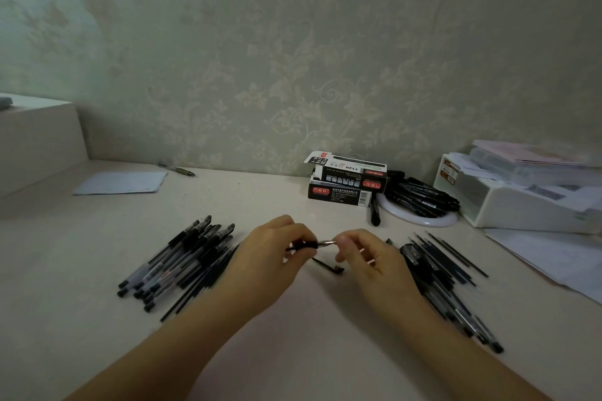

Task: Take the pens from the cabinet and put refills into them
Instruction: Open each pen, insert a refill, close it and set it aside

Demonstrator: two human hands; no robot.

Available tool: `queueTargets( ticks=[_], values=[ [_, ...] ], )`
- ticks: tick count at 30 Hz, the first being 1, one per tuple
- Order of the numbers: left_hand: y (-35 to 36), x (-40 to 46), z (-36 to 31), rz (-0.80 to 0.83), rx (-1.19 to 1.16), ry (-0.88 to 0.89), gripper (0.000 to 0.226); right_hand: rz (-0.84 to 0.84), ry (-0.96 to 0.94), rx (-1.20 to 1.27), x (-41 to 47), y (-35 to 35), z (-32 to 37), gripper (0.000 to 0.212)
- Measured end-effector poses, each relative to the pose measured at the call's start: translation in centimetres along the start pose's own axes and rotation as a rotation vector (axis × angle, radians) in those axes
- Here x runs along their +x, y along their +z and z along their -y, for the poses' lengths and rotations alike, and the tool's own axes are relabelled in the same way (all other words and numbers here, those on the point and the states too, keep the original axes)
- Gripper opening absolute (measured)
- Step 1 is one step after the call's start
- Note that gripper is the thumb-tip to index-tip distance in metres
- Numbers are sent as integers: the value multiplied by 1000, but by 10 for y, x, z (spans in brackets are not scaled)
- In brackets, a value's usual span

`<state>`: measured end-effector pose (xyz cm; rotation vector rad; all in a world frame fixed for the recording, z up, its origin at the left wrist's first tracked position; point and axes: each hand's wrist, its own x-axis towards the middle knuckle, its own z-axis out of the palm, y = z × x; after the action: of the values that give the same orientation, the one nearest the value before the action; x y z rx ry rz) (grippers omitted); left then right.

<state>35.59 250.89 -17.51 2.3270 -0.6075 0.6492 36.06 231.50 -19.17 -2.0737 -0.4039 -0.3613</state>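
Table [293,335]: smooth pale surface, matt with faint sheen. Pen [304,244] between fingers [294,234]: black plastic body, shiny metal tip. Pens left of fingers [182,257]: clear and black plastic, slightly glossy. Refills right of fingers [456,254]: thin dark plastic tubes. Boxes beyond fingers [345,184]: printed cardboard, smooth. Wall [293,58]: embossed floral wallpaper, matt. Sheet far left [120,183]: paper.
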Motion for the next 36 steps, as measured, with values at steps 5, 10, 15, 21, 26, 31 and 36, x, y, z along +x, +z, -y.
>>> queueTargets(
  ticks=[5,10,15,21,26,31,36],
  values=[
    [1,-3,12,46,71,-146,13,49,-63,-479,0,3,-10,25],
    [-1,-5,15,107,94,-160,14,68,-88,-400,1,4,-10,6],
    [-1,-4,15,141,101,-163,14,20,-90,-204,2,-1,-7,13],
    [-2,-4,13,138,65,-142,13,55,-128,-128,0,1,-3,13],
    [-2,-3,12,138,47,-139,13,21,-91,-51,1,-3,-4,15],
    [-1,-3,8,189,37,-79,13,95,-99,13,0,-1,-5,18],
    [-1,-3,7,212,8,-53,14,139,-5,193,1,-1,-8,20]
  ],
)
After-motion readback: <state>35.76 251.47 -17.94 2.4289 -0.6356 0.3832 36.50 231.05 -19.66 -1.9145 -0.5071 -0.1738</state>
